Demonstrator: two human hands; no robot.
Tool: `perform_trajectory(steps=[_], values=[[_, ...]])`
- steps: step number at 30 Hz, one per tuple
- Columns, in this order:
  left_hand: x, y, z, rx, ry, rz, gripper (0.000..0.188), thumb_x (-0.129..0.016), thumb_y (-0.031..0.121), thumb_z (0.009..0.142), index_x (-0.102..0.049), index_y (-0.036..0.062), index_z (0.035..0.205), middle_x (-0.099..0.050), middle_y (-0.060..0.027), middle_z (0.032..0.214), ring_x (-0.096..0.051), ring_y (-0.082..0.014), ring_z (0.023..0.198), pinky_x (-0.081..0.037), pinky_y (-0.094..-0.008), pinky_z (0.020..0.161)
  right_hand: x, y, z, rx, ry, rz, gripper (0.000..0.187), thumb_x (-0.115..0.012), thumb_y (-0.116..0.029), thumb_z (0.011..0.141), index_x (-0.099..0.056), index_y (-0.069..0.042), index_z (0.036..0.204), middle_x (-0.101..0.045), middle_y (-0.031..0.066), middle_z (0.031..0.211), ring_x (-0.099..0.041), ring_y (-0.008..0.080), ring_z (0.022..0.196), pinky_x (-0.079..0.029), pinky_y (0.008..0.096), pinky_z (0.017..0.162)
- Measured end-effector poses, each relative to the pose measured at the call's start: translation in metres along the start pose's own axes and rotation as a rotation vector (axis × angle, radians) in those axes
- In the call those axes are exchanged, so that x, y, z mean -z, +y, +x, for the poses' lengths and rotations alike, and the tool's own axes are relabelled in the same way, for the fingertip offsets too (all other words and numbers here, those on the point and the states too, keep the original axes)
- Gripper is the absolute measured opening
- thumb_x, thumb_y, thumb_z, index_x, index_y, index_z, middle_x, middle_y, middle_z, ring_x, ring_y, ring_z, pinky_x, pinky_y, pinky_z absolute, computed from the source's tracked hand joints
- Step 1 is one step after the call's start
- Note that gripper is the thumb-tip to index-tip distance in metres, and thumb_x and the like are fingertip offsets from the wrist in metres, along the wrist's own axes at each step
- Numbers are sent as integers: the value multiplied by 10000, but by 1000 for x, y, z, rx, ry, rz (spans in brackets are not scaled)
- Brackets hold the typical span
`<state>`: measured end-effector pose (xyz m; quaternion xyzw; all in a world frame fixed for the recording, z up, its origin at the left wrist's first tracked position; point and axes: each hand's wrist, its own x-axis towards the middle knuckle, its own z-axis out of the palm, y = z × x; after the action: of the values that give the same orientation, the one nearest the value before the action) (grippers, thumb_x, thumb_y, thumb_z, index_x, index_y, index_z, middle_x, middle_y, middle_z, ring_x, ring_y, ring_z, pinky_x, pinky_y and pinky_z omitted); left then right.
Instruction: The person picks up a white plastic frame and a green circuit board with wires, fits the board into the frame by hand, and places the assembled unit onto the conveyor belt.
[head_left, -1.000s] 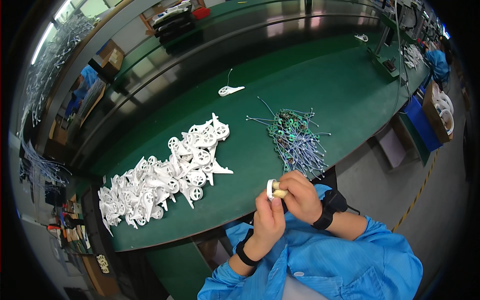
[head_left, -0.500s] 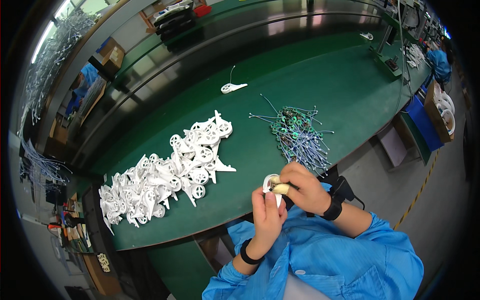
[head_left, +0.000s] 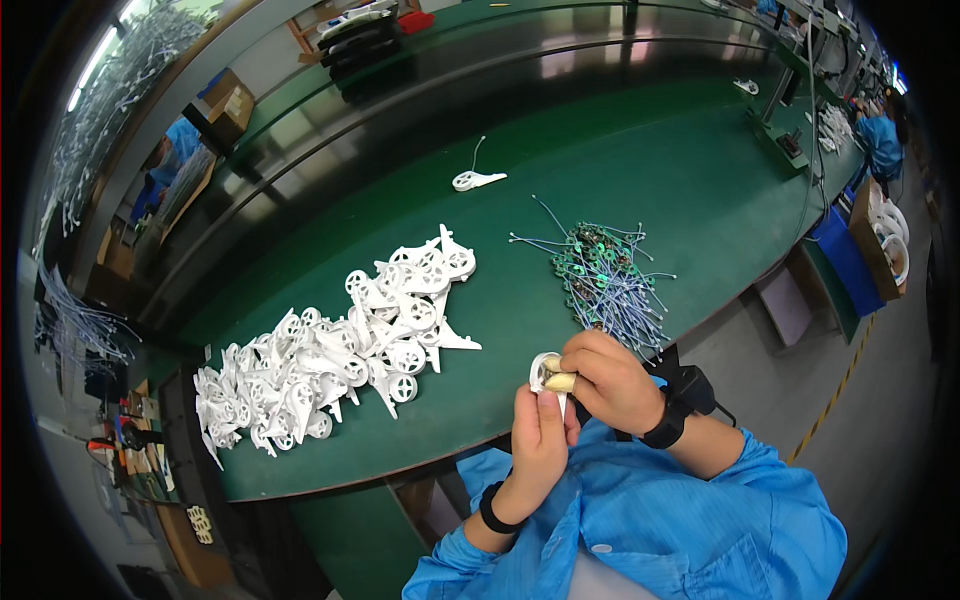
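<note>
My left hand point(head_left: 540, 438) is closed on a white plastic housing point(head_left: 540, 368), gripping its narrow tail with the round ring end upward. My right hand point(head_left: 612, 384) wears pale yellow finger cots point(head_left: 561, 382) on thumb and forefinger. Those fingertips are pinched together at the ring's opening, touching the housing; they cover whatever small piece may be between them. Just beyond my hands lies a heap of small green circuit boards with bluish wires point(head_left: 610, 285). To the left spreads a big pile of similar white housings point(head_left: 330, 360).
The green bench point(head_left: 700, 200) curves away to the right. One white housing with a wire point(head_left: 478, 181) lies apart, farther back. A metal stand point(head_left: 785, 140) rises at the far right, near a blue bin point(head_left: 845, 255) and a carton point(head_left: 880, 225). Another person in blue point(head_left: 880, 145) works beyond.
The view has shifted slightly, so the bench contents sit a little to the right and lower. Both hands keep their hold at the white housing, with only small finger movement.
</note>
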<state>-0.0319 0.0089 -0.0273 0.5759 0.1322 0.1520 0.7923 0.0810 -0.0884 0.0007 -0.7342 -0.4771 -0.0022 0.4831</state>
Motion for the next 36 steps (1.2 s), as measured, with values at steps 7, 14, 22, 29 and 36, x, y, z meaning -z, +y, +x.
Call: perform_trajectory(steps=[7,14,22,29,36], values=[[19,-2,12,-190,53,285,285,-321,216,1056,-416,-13,1198,-517,-21,710,-484,-62,522,-384,-202,452,-28,-2,16,-79,44,-3,148,-647,29,775,-574,1,900,-572,128,893,-568,282,782,-472,336,681],[65,18,11,-87,129,-28,414,-317,183,1050,-293,-36,1400,-615,-114,861,-584,-106,590,-442,-202,499,-28,22,111,-76,-86,-43,155,-648,-32,805,-555,-9,927,-507,98,872,-528,194,728,-457,311,648],[117,-12,-5,-241,140,65,333,-411,55,1002,-403,-42,1320,-636,-113,855,-591,-98,627,-476,-203,556,-66,126,309,-523,22,156,276,-609,-209,897,-567,48,988,-638,113,785,-672,179,721,-539,298,633],[120,-8,-1,-297,81,233,245,-496,22,962,-541,-53,1190,-653,-100,836,-622,-101,655,-519,-225,594,-77,181,309,-457,-358,-387,338,-605,-228,892,-583,29,1110,-685,141,838,-688,240,723,-545,354,686],[117,-4,6,-232,53,251,185,-513,8,950,-573,-58,1113,-647,-102,805,-620,-100,641,-511,-225,578,-42,167,270,-360,-435,-298,350,-648,-147,860,-590,-4,1174,-659,129,1015,-645,225,869,-513,330,816]])
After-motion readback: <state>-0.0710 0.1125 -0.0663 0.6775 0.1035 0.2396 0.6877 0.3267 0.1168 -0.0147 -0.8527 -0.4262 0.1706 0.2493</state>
